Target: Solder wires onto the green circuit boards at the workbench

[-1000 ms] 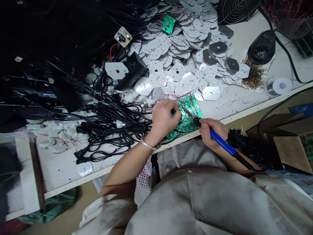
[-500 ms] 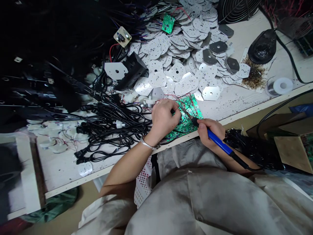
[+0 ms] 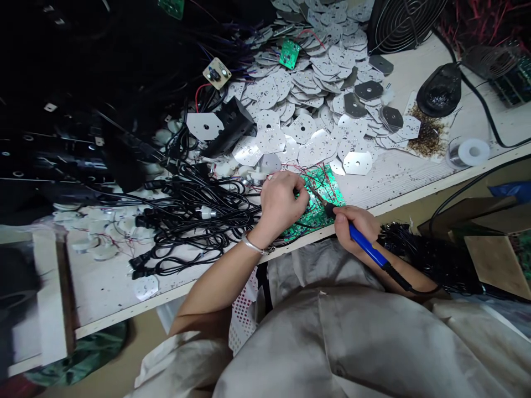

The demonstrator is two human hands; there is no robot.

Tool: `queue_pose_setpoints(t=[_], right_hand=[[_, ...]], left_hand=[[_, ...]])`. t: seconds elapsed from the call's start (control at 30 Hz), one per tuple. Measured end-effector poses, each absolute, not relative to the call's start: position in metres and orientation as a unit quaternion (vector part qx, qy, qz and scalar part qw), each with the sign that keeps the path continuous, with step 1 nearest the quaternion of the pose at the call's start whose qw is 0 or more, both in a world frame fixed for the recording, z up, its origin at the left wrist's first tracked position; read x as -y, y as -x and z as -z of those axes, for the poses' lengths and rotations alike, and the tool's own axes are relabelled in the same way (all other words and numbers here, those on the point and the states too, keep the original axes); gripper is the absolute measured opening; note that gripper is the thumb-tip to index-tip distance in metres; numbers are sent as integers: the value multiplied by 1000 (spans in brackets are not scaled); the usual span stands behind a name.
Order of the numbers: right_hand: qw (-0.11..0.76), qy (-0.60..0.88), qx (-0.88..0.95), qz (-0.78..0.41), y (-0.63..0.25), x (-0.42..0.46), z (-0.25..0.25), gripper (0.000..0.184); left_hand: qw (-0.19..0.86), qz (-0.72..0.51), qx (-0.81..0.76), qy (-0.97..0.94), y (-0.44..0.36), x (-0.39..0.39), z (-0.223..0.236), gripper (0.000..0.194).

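A blue soldering iron [image 3: 367,244] is gripped in my right hand [image 3: 355,228], its tip pointing up and left over a green circuit board [image 3: 334,182]. The board lies at the table's front edge, with thin red and black wires on it. My left hand [image 3: 283,203] rests over the board's left part, fingers pinched together. Whatever sits between those fingertips is too small or hidden to make out. The iron's tip is close to the left fingers; whether it touches the board cannot be told.
Behind the board spreads a heap of white metal plates [image 3: 317,146]. Black power cords [image 3: 199,232] lie tangled at left. On the right are a solder spool [image 3: 473,151], a black iron stand [image 3: 440,91] and a fan [image 3: 404,25]. A black cylinder part [image 3: 232,127] lies behind the cords.
The view has shifted slightly. Both hands keep nearly the same place over the board, with the soldering iron still in the right one.
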State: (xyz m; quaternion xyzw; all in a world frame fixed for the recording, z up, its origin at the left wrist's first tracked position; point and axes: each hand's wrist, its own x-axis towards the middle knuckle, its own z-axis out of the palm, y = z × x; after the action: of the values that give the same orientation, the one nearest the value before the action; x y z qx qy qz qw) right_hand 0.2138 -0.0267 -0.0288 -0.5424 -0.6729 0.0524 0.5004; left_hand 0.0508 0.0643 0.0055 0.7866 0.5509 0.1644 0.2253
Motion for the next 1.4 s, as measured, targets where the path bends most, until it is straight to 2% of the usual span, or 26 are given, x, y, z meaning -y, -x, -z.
queue_pose_setpoints(t=[0.1, 0.37, 0.57, 0.7, 0.93, 1.4], right_hand=[[552, 501, 667, -2, -210, 23, 25, 15], [573, 523, 627, -73, -225, 30, 28, 16], [637, 496, 590, -28, -241, 17, 38, 21], [640, 489, 593, -3, -242, 8, 39, 20], [638, 502, 582, -55, -240, 11, 38, 20], [617, 513, 595, -49, -240, 11, 38, 17]], left_hand=[[226, -159, -553, -786, -51, -64, -7, 11], [223, -167, -550, -788, -51, -64, -6, 10], [224, -162, -552, -787, -51, -65, -6, 11], [224, -168, -550, -787, -50, -65, -5, 11], [228, -175, -543, -789, -49, -65, -3, 11], [230, -180, -540, -789, -48, -64, -2, 11]])
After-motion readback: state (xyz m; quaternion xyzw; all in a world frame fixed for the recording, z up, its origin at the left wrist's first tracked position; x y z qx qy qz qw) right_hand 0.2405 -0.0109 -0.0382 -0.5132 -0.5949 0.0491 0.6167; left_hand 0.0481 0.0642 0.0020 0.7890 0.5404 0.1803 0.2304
